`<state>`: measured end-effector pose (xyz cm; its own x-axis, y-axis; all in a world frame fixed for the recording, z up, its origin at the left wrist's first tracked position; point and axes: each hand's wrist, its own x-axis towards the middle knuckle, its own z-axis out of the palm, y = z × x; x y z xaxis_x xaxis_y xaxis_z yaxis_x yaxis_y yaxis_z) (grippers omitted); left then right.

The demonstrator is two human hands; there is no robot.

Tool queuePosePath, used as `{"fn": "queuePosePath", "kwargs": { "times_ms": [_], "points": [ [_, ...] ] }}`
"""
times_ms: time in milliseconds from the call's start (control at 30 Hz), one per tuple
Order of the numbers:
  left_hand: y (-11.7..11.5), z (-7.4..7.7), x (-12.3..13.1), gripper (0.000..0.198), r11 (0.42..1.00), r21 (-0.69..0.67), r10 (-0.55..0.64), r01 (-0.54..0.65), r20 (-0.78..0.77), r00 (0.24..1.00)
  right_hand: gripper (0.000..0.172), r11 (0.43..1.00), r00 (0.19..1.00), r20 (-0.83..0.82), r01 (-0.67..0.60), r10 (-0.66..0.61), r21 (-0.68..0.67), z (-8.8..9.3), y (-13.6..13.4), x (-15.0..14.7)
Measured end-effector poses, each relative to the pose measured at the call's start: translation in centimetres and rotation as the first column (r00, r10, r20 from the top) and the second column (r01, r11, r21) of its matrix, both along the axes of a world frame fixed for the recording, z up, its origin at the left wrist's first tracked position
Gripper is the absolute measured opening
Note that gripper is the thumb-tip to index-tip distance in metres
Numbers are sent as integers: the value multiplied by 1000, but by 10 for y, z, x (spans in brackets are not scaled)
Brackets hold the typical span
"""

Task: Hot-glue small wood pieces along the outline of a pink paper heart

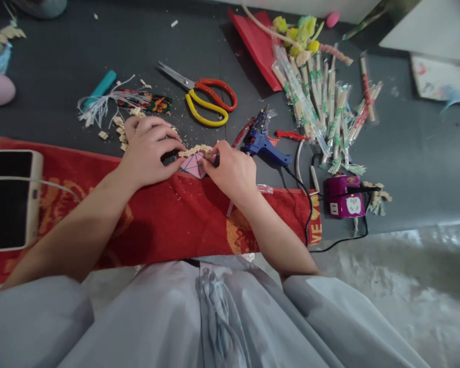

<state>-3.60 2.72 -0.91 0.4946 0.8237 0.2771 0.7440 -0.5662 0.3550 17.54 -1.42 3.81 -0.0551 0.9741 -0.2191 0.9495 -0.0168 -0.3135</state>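
Observation:
A small pink piece with dark crossing lines (193, 166) is held between my hands over the red cloth's far edge. A knobbly beige strip (194, 150) runs along its upper edge. My left hand (151, 148) is closed, thumb and fingertips pinching the left end of the piece. From the other side, my right hand (232, 168) pinches the right end; its fingertips partly hide the piece. Small beige chips (119, 128) lie just beyond my left hand. A blue glue gun (266, 143) rests to the right of my right hand.
Scissors with red and yellow handles (210, 102) lie open beyond my hands. Plastic-wrapped sticks (322, 97) are heaped at the right, near a purple power block (345, 197) with cords. A phone (34, 199) lies on the red cloth (168, 220) at the left.

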Motion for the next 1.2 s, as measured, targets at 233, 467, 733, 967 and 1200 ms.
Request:
{"fn": "queuePosePath", "kwargs": {
  "times_ms": [233,467,733,967,1200],
  "points": [
    [0,3,0,33,999,-54,-3,3,-4,1000,30,1000,999,36,-13,13,-1,-2,1,-1],
    [-2,7,1,29,998,-68,-9,8,-2,1000,28,1000,999,48,-22,22,4,-3,1,-2],
    [-1,1,-1,31,1000,-10,-18,17,-19,1000,26,1000,998,50,-26,25,9,-5,0,-1],
    [-4,6,-1,25,1000,-23,14,-16,-82,997,26,1000,999,45,-20,20,0,-5,0,0],
    [-3,3,-3,24,999,35,12,-9,-72,997,25,1000,998,50,-24,24,10,-5,0,1]
  ]
}}
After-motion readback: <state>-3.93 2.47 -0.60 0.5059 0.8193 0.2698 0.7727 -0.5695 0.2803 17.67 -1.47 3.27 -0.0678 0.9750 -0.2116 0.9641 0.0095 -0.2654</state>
